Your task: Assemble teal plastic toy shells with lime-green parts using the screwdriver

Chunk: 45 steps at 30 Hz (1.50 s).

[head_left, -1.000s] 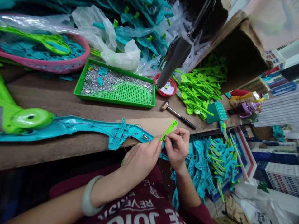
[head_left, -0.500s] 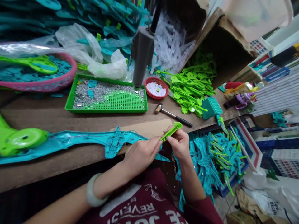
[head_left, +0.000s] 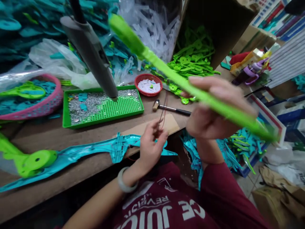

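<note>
Head view showed the right hand gripping a green part aloft at right, apparently unattached; the left hand pinched thin wires beside the near cyan frame, its inside uncovered

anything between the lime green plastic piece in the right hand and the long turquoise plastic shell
Yes: the left hand, with thin dark wires rising from it, covers part of the shell; depth to the piece is unclear.
</note>
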{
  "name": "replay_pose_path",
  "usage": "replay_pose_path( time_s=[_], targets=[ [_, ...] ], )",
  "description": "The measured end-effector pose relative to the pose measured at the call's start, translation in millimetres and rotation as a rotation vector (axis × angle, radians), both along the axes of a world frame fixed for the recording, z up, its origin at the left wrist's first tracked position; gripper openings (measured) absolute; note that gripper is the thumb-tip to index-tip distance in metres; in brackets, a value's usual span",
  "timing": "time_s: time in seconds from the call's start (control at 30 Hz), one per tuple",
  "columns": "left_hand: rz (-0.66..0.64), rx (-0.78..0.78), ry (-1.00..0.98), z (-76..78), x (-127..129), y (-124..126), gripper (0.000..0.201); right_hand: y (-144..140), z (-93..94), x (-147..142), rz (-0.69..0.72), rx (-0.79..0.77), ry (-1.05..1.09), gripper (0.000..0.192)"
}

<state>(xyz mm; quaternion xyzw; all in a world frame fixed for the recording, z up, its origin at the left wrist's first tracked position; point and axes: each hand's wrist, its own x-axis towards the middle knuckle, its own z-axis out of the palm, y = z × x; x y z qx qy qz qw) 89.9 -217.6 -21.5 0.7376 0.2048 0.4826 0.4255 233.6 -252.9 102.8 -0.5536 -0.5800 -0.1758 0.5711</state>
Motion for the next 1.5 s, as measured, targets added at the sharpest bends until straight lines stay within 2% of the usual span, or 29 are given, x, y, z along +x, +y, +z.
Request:
replay_pose_path(
  time_s=[0.07,0.1,0.17,0.23,0.33,0.4,0.47,0.6,0.73,0.8,0.9,0.97,1.07,1.27,1.43,1.5],
  targets=[
    [0.095,0.197,0.017,-15.7,-12.8,-4.7,0.027,3.9,-9.3,10.0,0.05,0.153,0.33,0.01],
    [0.113,0.356,0.037,-22.7,-20.8,-2.9,0.023,3.6,-20.1,17.3,0.074,0.15,0.504,0.007],
    [0.07,0.676,0.125,-34.2,-37.2,7.5,0.017,-2.3,-50.9,32.8,0.091,-0.139,0.832,0.013],
    [0.019,0.871,0.241,-41.8,-51.8,23.2,0.014,-12.6,-86.3,44.2,0.071,-0.378,1.083,0.026],
    [0.0,0.961,0.371,-46.4,-69.4,46.7,0.013,-25.2,-127.7,47.0,0.058,-0.507,1.293,0.035],
    [0.01,0.996,0.407,-45.9,-78.6,58.4,0.012,-25.8,-141.8,41.5,0.078,-0.507,1.358,0.037],
    [0.022,1.03,0.413,-43.7,-85.7,66.1,0.011,-20.3,-147.2,35.2,0.115,-0.505,1.393,0.036],
    [-0.01,1.038,0.326,-36.3,-92.9,69.4,0.012,-3.4,-147.7,31.7,0.227,-0.543,1.409,0.035],
    [-0.114,1.056,0.263,-29.3,-90.4,58.7,0.013,11.2,-149.7,35.3,0.299,-0.588,1.411,0.034],
    [-0.07,0.975,0.309,-28.3,-86.6,50.9,0.012,18.2,-152.9,34.4,0.306,-0.626,1.388,0.036],
    [0.085,0.688,0.494,-31.0,-81.2,41.5,0.007,27.5,-158.4,31.6,0.294,-0.72,1.344,0.038],
    [0.088,0.578,0.57,-34.5,-78.3,38.8,0.003,32.9,-160.8,32.9,0.278,-0.762,1.288,0.036],
    [0.056,0.593,0.571,-39.2,-72.7,40.0,0.004,43.4,-161.8,43.7,0.286,-0.747,1.171,0.031],
    [0.086,0.584,0.54,-40.8,-61.2,46.9,0.003,65.5,-155.5,67.0,0.282,-0.697,0.959,0.022],
    [0.044,0.543,0.421,-39.6,-74.2,40.9,0.014,50.2,-151.7,54.5,0.338,-0.848,1.265,0.036],
    [0.042,0.495,0.385,-38.0,-80.6,37.5,0.02,44.3,-152.9,48.3,0.353,-0.873,1.309,0.044]
  ],
)
